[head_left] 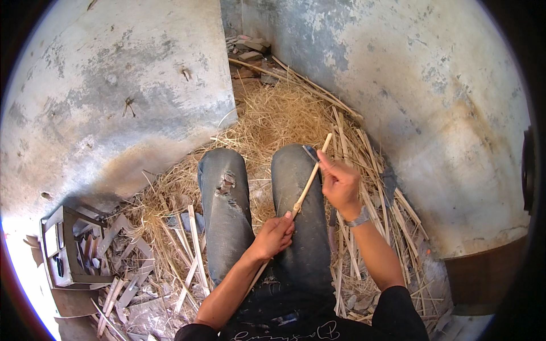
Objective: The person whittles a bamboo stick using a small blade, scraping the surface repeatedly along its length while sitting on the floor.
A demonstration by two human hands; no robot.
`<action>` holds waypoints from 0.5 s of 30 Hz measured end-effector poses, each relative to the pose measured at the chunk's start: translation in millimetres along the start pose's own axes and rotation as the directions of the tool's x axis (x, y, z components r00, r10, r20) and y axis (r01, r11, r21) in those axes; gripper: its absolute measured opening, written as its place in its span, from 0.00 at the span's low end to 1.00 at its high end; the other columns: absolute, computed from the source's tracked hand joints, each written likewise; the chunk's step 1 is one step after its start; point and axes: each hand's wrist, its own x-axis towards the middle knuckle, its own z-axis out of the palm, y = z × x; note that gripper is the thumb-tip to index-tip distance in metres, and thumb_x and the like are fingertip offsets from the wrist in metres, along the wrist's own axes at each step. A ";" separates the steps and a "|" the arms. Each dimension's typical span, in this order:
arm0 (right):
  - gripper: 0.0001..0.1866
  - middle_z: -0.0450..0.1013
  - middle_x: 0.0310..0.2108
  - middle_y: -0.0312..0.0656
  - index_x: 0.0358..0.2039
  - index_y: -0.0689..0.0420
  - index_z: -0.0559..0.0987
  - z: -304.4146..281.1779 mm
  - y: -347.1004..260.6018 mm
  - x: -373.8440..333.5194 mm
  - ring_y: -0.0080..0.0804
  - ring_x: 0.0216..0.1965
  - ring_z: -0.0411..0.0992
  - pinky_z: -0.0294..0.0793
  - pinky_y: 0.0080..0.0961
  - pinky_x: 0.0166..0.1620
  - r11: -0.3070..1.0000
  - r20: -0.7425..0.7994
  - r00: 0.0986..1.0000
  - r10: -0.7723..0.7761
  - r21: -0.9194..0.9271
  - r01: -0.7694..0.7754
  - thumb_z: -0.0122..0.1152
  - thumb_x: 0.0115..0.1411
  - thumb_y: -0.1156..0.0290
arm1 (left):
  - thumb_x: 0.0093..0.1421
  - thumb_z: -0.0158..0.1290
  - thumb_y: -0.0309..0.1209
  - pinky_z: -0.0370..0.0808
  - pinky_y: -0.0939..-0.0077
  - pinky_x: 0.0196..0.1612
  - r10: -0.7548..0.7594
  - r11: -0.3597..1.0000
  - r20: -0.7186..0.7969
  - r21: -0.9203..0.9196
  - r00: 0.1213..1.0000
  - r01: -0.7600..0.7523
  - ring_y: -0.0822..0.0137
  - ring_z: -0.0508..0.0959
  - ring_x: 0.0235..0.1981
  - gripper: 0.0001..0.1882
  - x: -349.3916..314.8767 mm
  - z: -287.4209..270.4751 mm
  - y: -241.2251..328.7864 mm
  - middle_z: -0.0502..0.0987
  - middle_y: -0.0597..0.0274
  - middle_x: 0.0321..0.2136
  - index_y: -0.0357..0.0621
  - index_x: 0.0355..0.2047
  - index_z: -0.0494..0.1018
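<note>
A pale bamboo stick (309,183) with a knobby joint slants across my right thigh, its far end beyond the knee. My left hand (274,236) is closed around it just below the joint, and its lower part runs back under my left wrist toward my lap. Close beside the stick's upper part, my right hand (341,183) is closed in a fist with the thumb toward the stick. From that fist a thin bluish-grey knife blade (310,153) sticks out, crossing the stick near its far end. The knife's handle is hidden in my fingers.
Dry shavings (273,116) are heaped beyond my knees. Long split bamboo strips (364,170) lie along the right wall (443,113). A broken-looking frame box (65,250) stands at left near scattered pieces. Rubble (250,48) sits in the far corner; another wall (142,74) closes the left.
</note>
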 end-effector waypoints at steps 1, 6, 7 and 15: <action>0.22 0.76 0.24 0.44 0.56 0.53 0.85 6.1 0.6 -4.2 0.31 0.19 0.71 0.67 0.29 0.22 0.996 -0.012 0.996 -0.088 -0.028 0.088 0.66 0.62 0.82 | 0.78 0.41 0.53 0.51 0.79 0.17 -0.016 1.000 -0.008 -0.004 1.000 0.016 0.78 0.52 0.13 0.28 0.3 0.1 -1.3 0.56 0.74 0.13 0.51 0.22 0.61; 0.23 0.78 0.26 0.46 0.56 0.53 0.85 7.4 -3.5 -19.3 0.36 0.20 0.73 0.70 0.32 0.24 0.999 0.038 0.998 -0.041 0.033 0.040 0.67 0.60 0.83 | 0.78 0.41 0.54 0.50 0.77 0.17 -0.035 0.999 -0.007 -0.034 0.999 0.035 0.77 0.51 0.12 0.28 -1.2 -8.6 -8.8 0.54 0.75 0.13 0.50 0.24 0.61; 0.24 0.78 0.25 0.46 0.56 0.54 0.85 8.1 0.1 -18.8 0.36 0.20 0.73 0.71 0.32 0.24 0.995 0.046 0.996 -0.073 0.068 0.069 0.66 0.59 0.84 | 0.78 0.41 0.54 0.49 0.77 0.17 -0.009 0.999 -0.014 -0.037 1.000 0.008 0.77 0.51 0.12 0.28 -0.1 -8.9 -7.0 0.54 0.74 0.13 0.51 0.23 0.61; 0.30 0.78 0.23 0.43 0.59 0.53 0.83 -5.2 -35.5 -55.6 0.36 0.21 0.76 0.76 0.29 0.27 0.974 0.306 0.952 -0.022 0.221 -0.048 0.63 0.55 0.87 | 0.78 0.40 0.53 0.48 0.77 0.15 -0.047 0.994 0.016 -0.098 0.999 0.049 0.76 0.50 0.10 0.28 -4.5 -6.2 0.7 0.54 0.73 0.12 0.51 0.23 0.61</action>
